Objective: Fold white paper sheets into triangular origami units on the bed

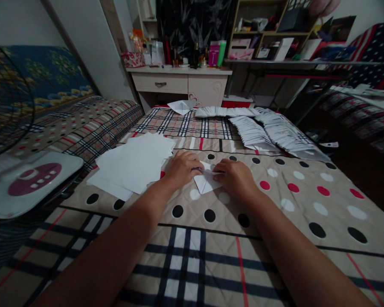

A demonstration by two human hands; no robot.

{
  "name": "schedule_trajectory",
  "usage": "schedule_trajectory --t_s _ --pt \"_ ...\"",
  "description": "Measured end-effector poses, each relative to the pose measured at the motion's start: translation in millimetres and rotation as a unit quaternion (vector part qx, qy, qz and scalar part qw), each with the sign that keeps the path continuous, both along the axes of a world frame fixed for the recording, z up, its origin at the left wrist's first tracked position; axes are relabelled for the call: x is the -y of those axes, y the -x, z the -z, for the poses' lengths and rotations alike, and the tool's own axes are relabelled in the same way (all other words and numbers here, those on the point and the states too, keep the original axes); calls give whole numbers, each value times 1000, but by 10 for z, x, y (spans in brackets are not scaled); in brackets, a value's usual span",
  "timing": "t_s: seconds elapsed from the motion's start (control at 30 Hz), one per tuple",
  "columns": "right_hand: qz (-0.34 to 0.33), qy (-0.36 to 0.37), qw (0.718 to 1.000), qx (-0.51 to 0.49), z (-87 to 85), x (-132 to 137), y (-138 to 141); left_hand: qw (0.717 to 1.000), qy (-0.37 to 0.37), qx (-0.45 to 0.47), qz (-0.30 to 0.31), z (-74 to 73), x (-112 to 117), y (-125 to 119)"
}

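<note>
A small folded piece of white paper lies on the bedspread between my two hands, creased into flaps that meet in a point at its near side. My left hand grips its left side, fingers closed on a flap. From the right, my right hand pinches the opposite flap, thumb and fingers pressed together. Just left of my left hand is a loose pile of flat white sheets. Farther off to the right, several rows of folded white papers stand packed close together.
Another white paper rests at the bed's far edge. A white dresser with bottles and boxes stands beyond the bed. At the left are a fan guard and its white base. A shelved desk is at the back right.
</note>
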State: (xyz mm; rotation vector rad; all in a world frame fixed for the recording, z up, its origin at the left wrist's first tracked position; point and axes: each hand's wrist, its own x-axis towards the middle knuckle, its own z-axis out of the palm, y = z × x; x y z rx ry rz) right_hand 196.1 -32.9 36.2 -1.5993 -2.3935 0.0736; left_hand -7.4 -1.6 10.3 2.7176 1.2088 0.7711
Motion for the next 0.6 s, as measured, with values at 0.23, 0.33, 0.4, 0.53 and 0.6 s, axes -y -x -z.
schedule_trajectory --t_s 0.23,0.33,0.4,0.53,0.6 --pt "-8 46 996 76 -127 104 68 1000 9 -8 19 24 10 35" --pt "2 78 993 84 -170 136 89 999 15 -27 24 -48 77 46" --pt "36 89 992 78 -171 134 101 999 26 -39 23 -108 130 41" --pt "58 76 995 26 -85 92 85 998 42 -40 0 -153 196 -15" --pt "47 43 998 -4 -23 71 52 999 39 -22 -21 -121 203 -54"
